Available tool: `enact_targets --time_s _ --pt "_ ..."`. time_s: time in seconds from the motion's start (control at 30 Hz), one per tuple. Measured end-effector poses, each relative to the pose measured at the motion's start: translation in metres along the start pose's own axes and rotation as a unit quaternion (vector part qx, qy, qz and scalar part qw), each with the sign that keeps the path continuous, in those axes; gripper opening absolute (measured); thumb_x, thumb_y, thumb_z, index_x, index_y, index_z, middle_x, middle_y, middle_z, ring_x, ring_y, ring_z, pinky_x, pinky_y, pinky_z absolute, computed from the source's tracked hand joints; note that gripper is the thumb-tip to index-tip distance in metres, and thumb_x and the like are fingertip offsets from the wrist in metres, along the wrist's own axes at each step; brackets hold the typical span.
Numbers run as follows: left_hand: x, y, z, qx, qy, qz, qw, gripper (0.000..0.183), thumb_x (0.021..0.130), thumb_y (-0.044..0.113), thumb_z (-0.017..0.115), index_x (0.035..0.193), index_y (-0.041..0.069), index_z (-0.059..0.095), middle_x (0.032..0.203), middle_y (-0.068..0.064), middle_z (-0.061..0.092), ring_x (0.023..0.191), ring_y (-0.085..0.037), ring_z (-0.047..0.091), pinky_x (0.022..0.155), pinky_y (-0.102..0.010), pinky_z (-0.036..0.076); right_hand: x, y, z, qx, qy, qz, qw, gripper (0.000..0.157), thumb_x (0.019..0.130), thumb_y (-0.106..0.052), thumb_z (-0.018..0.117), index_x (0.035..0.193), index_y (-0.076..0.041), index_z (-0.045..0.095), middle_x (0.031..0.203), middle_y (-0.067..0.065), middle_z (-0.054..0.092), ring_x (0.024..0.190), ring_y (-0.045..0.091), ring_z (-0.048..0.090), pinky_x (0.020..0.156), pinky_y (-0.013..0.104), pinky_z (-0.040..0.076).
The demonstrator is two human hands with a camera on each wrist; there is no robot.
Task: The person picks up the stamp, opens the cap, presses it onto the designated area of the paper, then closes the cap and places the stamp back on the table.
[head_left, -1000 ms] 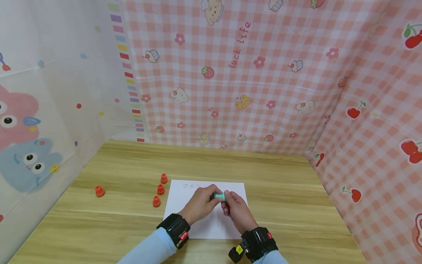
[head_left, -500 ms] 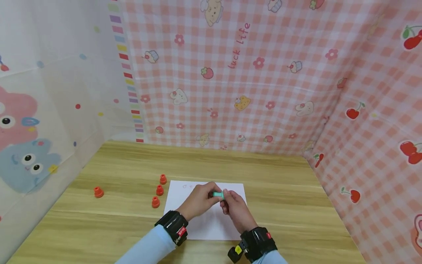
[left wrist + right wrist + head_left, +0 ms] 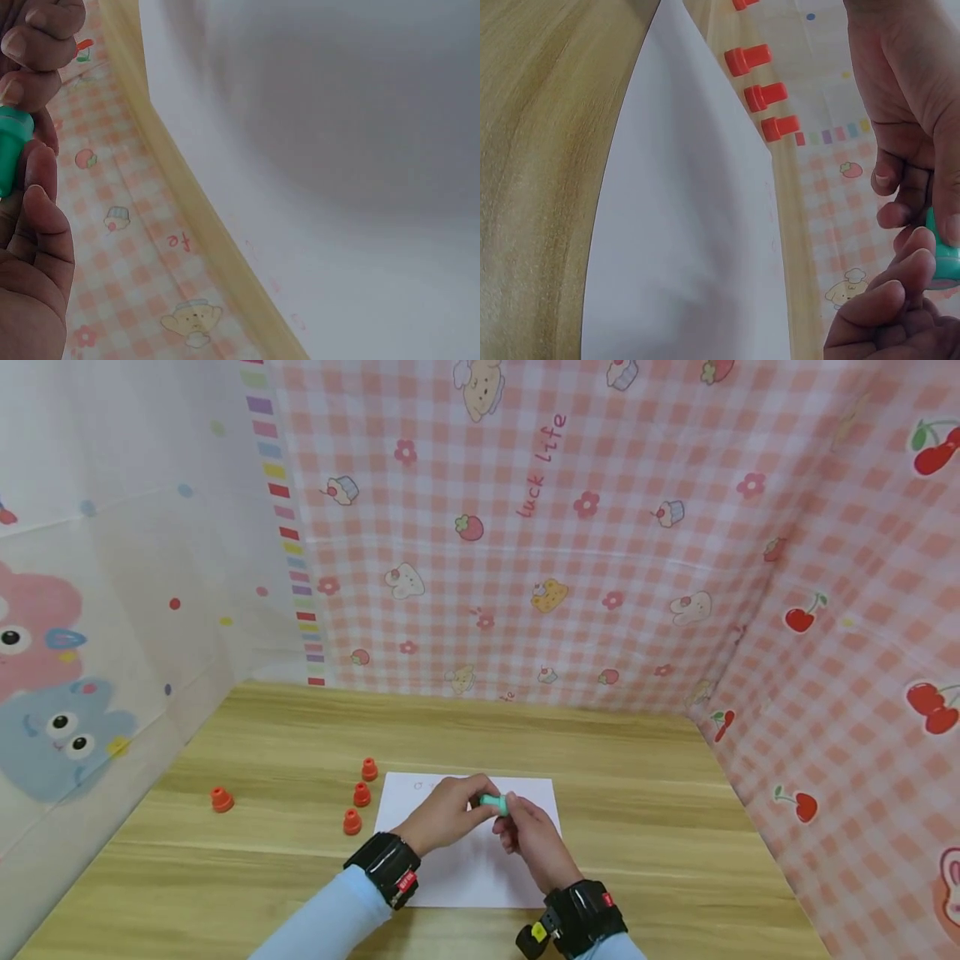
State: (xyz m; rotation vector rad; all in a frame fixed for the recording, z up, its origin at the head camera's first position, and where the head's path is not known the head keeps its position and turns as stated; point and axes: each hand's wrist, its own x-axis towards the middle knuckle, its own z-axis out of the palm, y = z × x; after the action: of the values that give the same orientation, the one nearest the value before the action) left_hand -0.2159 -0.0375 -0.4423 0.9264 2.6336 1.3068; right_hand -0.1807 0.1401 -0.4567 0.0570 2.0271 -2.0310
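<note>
A small teal stamp is held sideways between both hands, over the upper part of a white sheet of paper. My left hand pinches its narrower end with thumb and fingers. On the other side, my right hand grips the wider end, thumb on top and fingers curled below. The left wrist view shows the green stamp at the left edge, its broad end toward the right hand. Faint reddish marks run along the paper's top edge, partly hidden by the left hand.
Three red stamps stand in a row along the paper's left edge. Farther left is another red stamp. The wooden table meets a pink checked cloth behind, with cloth walls at both sides.
The stamp has shifted slightly left and tilted a little, with more of its body showing between the hands. Both hands keep hold of it. The head view has drifted slightly.
</note>
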Motion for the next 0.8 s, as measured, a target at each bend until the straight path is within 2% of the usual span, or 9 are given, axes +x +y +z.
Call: enact_targets --time_s 0.13,0.27,0.4,0.63,0.8 --pt "-0.003 -0.003 -0.008 0.010 0.014 -0.005 0.9998 0.007 0.097 0.023 0.066 0.103 0.018 0.066 0.081 0.010 0.061 0.073 -0.009 0.053 0.062 -0.025 0.045 0.000 0.000 0.001 -0.020 0.007 0.003 1.000 0.047 0.106 -0.043 0.040 0.119 -0.001 0.058 0.085 0.004 0.057 0.073 0.016 0.050 0.068 0.028 0.040" --pt "-0.002 -0.008 -0.018 0.028 0.034 -0.006 0.9990 0.009 0.096 0.024 0.068 0.102 0.017 0.068 0.081 0.012 0.061 0.074 -0.008 0.054 0.062 -0.026 0.046 -0.001 -0.001 -0.001 -0.072 0.034 -0.004 0.997 0.057 0.104 -0.048 0.044 0.131 0.002 0.054 0.087 0.007 0.058 0.074 0.018 0.052 0.068 0.029 0.043" --pt "-0.001 -0.010 -0.030 0.045 0.044 -0.020 0.9978 0.010 0.094 0.023 0.070 0.102 0.017 0.069 0.082 0.011 0.061 0.075 -0.010 0.054 0.064 -0.027 0.048 0.000 0.000 -0.004 -0.137 0.055 -0.023 0.989 0.054 0.104 -0.045 0.047 0.130 0.002 0.055 0.088 0.008 0.059 0.075 0.020 0.054 0.067 0.031 0.043" --pt "-0.003 -0.012 -0.052 0.069 0.078 -0.049 0.9934 0.012 0.092 0.020 0.073 0.102 0.014 0.071 0.082 0.006 0.060 0.073 -0.014 0.053 0.064 -0.028 0.047 -0.002 -0.007 -0.007 -0.253 0.066 -0.055 0.964 0.050 0.101 -0.047 0.051 0.126 -0.005 0.059 0.098 0.010 0.065 0.082 0.019 0.060 0.069 0.035 0.047" --pt "-0.008 -0.021 -0.062 0.098 0.091 -0.049 0.9898 0.017 0.093 0.015 0.071 0.108 0.008 0.071 0.091 0.003 0.064 0.076 -0.012 0.054 0.069 -0.029 0.049 -0.006 -0.007 -0.010 -0.334 0.059 -0.075 0.938 0.048 0.100 -0.045 0.055 0.125 -0.005 0.061 0.100 0.006 0.065 0.087 0.019 0.060 0.073 0.038 0.048"
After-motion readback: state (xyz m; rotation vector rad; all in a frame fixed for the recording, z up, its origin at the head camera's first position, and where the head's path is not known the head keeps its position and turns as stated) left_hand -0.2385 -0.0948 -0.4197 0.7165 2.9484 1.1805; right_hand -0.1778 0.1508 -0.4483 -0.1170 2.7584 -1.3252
